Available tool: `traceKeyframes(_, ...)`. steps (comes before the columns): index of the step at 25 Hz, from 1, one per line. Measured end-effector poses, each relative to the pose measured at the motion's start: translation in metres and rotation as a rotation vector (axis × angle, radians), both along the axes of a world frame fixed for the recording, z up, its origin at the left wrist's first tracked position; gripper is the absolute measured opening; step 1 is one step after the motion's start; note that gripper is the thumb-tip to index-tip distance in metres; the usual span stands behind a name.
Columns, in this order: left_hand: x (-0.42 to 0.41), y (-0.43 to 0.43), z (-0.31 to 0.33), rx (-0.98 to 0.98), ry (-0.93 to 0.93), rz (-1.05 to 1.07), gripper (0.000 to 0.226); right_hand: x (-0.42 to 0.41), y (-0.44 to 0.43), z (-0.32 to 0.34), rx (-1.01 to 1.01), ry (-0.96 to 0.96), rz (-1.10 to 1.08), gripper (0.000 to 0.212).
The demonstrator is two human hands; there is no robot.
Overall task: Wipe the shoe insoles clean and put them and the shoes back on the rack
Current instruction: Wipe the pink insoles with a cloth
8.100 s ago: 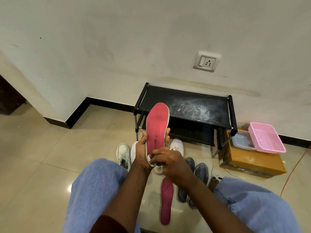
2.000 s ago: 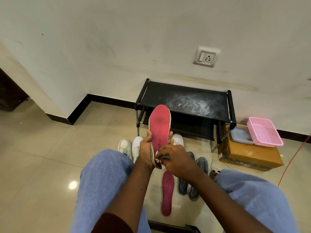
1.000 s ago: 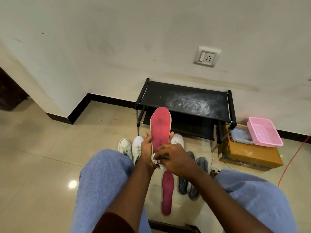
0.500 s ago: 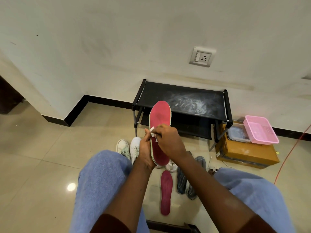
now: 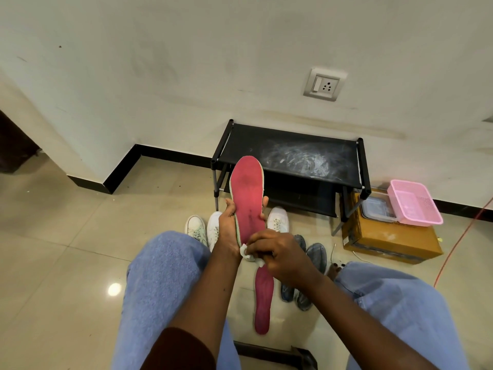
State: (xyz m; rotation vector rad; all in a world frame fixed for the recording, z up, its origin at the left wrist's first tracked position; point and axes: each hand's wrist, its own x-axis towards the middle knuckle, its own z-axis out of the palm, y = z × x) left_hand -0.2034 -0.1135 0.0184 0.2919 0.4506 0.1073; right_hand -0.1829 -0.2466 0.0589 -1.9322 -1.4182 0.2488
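My left hand (image 5: 228,225) clamped round upright pink insole (image 5: 248,193). My right hand (image 5: 277,252), pinching white wipe (image 5: 244,251), just dragged down from mid-sole to heel. Another pass done; second insole (image 5: 262,297) waits on floor.

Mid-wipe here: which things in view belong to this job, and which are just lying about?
Job: held insole, floor insole, wipe, white shoes, grey shoes, rack.
Lying about: pink basket, clear tub, cardboard box.
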Motion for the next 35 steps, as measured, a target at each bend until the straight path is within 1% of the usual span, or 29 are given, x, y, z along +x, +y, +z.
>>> traceKeyframes(2, 0.002, 0.001, 0.002, -0.021, -0.016, -0.012, 0.073, 0.002, 0.009, 0.003, 0.048, -0.001, -0.064, 0.020)
traceKeyframes(5, 0.004, -0.001, 0.002, -0.045, -0.020, -0.032, 0.077, 0.011, 0.028, 0.009, 0.083, -0.006, -0.227, 0.018)
traceKeyframes(7, 0.005, -0.004, 0.002, -0.004, -0.022, -0.042, 0.078, 0.020, 0.040, 0.014, -0.014, 0.012, -0.350, 0.019)
traceKeyframes(8, 0.005, -0.005, 0.001, 0.012, -0.019, -0.034, 0.077, 0.021, 0.044, 0.015, -0.072, -0.002, -0.377, 0.021)
traceKeyframes(10, 0.003, -0.004, 0.000, 0.008, -0.026, -0.019, 0.074, 0.018, 0.046, 0.014, -0.130, -0.054, -0.333, 0.023)
traceKeyframes(12, 0.000, -0.001, 0.002, 0.021, -0.036, -0.003, 0.069, 0.010, 0.039, 0.012, -0.077, -0.062, -0.229, 0.021)
traceKeyframes(15, -0.003, 0.002, 0.002, 0.092, -0.014, 0.028, 0.062, 0.011, 0.020, 0.006, -0.007, 0.027, -0.078, 0.019)
traceKeyframes(17, -0.003, 0.001, 0.002, 0.122, -0.004, 0.045, 0.059, 0.013, 0.011, 0.003, -0.018, 0.055, -0.049, 0.020)
traceKeyframes(19, -0.002, 0.000, 0.003, 0.102, 0.006, 0.041, 0.058, 0.011, 0.011, 0.000, -0.002, 0.040, -0.113, 0.019)
traceKeyframes(22, 0.001, -0.003, 0.007, 0.094, 0.034, -0.003, 0.056, 0.014, 0.026, 0.000, 0.035, -0.020, -0.317, 0.016)
traceKeyframes(24, 0.000, -0.006, 0.009, 0.140, 0.052, 0.015, 0.058, 0.022, 0.038, 0.005, -0.001, -0.049, -0.424, 0.018)
traceKeyframes(26, 0.001, -0.006, 0.006, 0.143, 0.049, 0.041, 0.061, 0.027, 0.047, 0.010, -0.043, -0.057, -0.465, 0.019)
traceKeyframes(29, 0.001, -0.005, 0.005, 0.134, 0.060, 0.035, 0.063, 0.024, 0.048, 0.014, -0.072, -0.008, -0.494, 0.021)
traceKeyframes(31, 0.000, -0.004, 0.004, 0.086, 0.059, 0.031, 0.060, 0.018, 0.039, 0.013, -0.120, 0.068, -0.493, 0.022)
traceKeyframes(33, 0.000, -0.003, 0.001, 0.040, 0.047, 0.077, 0.059, 0.010, 0.029, 0.011, -0.169, 0.155, -0.497, 0.021)
traceKeyframes(35, 0.002, 0.000, -0.004, 0.026, 0.057, 0.132, 0.061, 0.003, 0.023, 0.011, -0.155, 0.234, -0.537, 0.018)
